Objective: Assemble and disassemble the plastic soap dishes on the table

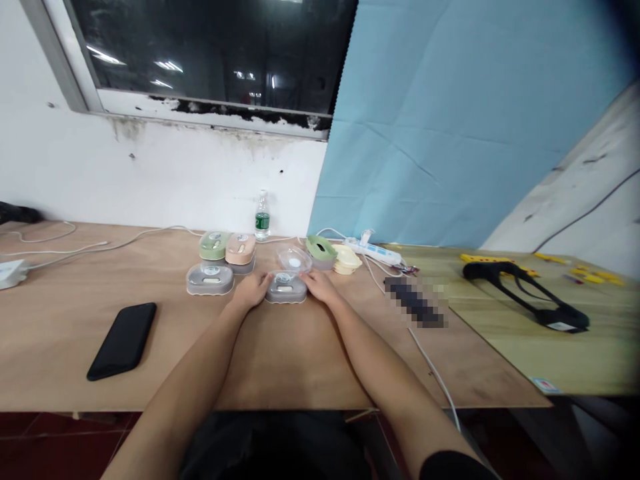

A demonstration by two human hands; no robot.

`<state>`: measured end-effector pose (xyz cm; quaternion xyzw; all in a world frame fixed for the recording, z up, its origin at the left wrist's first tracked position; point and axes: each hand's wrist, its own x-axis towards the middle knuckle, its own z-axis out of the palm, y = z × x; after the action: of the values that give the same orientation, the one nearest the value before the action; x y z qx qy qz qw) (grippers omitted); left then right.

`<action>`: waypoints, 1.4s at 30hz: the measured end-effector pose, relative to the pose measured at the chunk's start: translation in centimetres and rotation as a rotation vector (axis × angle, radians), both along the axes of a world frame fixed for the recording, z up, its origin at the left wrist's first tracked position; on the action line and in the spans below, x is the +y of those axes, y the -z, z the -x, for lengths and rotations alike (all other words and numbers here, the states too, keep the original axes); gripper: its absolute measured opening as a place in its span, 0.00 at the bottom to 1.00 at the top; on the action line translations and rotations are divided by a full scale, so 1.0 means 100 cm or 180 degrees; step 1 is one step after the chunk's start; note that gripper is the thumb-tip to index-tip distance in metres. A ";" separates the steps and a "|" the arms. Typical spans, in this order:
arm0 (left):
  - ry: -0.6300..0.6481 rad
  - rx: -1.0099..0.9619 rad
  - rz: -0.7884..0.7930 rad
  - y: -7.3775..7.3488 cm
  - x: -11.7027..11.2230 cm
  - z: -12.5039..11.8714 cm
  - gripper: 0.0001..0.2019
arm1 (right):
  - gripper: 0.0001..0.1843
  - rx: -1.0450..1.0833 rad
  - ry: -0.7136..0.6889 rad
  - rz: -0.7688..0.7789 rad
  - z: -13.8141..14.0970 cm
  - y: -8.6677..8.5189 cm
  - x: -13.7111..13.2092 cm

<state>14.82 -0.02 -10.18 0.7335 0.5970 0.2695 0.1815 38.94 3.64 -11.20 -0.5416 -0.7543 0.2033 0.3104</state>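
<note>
Between my two hands sits a grey oval box (287, 289) with a clear cover and a round label on top, resting on the table. My left hand (253, 289) holds its left end, and my right hand (321, 287) grips the right end with the fingers curled in. Just behind it lies a clear plastic cover (294, 259). To the left stand another grey box (210, 280), a green box (213, 245) and a pink box (241, 248). Behind my right hand are a green lid with a slot (321, 247) and a stack of cream trays (346, 259).
A black phone (123, 340) lies at the left. Against the wall stand a water bottle (262, 215) and a power strip (375, 251) with white cables. Right are a blurred-out dark object (415, 303) and a black strap-like frame (530, 293) on the yellowish table (500, 353).
</note>
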 end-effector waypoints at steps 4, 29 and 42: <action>-0.0085 0.0140 0.0058 -0.001 0.000 0.001 0.29 | 0.27 0.0146 -0.0361 -0.0021 -0.003 -0.001 0.000; 0.0758 0.0196 -0.0556 0.009 -0.002 0.001 0.55 | 0.29 -0.0095 -0.0276 0.0071 -0.002 -0.003 -0.004; 0.0703 0.0401 -0.0818 -0.023 -0.012 0.004 0.47 | 0.31 0.0313 -0.0320 0.0111 -0.004 -0.003 -0.003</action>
<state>14.41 -1.21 -7.90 0.8273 0.4836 0.2754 0.0771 39.37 3.30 -10.90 -0.4977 -0.7607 0.2580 0.3271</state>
